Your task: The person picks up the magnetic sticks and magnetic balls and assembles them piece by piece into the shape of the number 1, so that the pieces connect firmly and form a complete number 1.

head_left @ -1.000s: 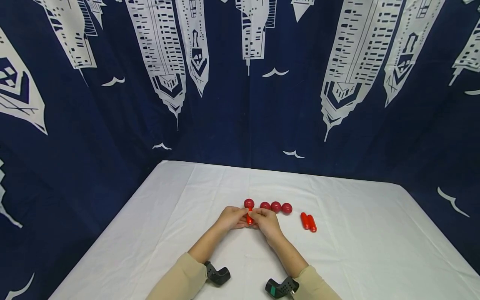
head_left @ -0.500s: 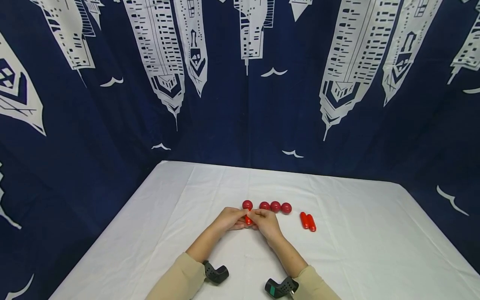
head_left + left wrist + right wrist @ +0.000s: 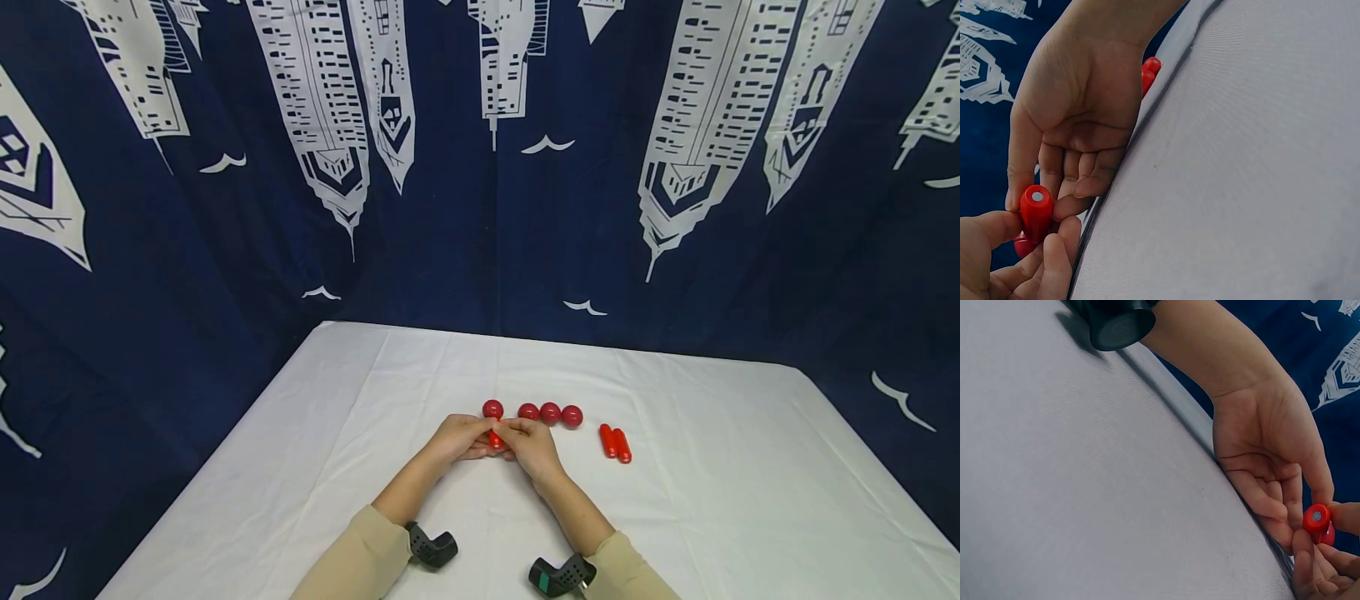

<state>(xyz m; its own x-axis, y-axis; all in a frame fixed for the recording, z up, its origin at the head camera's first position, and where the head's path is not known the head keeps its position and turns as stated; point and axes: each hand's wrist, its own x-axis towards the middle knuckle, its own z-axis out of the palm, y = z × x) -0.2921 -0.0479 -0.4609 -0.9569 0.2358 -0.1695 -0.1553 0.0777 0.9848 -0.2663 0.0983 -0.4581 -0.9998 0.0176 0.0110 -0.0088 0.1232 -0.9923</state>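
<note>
Both hands meet near the middle of the table around one glossy red rod (image 3: 495,442). My left hand (image 3: 457,437) pinches it from the left, and my right hand (image 3: 535,443) pinches it from the right. A pale grey dot marks the near end of the rod (image 3: 1036,215) in the left wrist view. At its far end sits a darker red ball (image 3: 492,408), apparently touching the rod; fingers hide much of the join. In the right wrist view the rod (image 3: 1317,518) points almost straight at the camera, with the ball (image 3: 1330,535) partly behind it.
Three more red balls (image 3: 551,414) sit in a row just beyond my right hand. Farther right, two red rods (image 3: 616,443) lie side by side on the white tablecloth (image 3: 720,483). A dark blue curtain (image 3: 450,250) hangs behind the table.
The held rod and its ball have shifted very slightly left and toward me. Both hands keep their pinch, and the other balls and rods stay in place.
</note>
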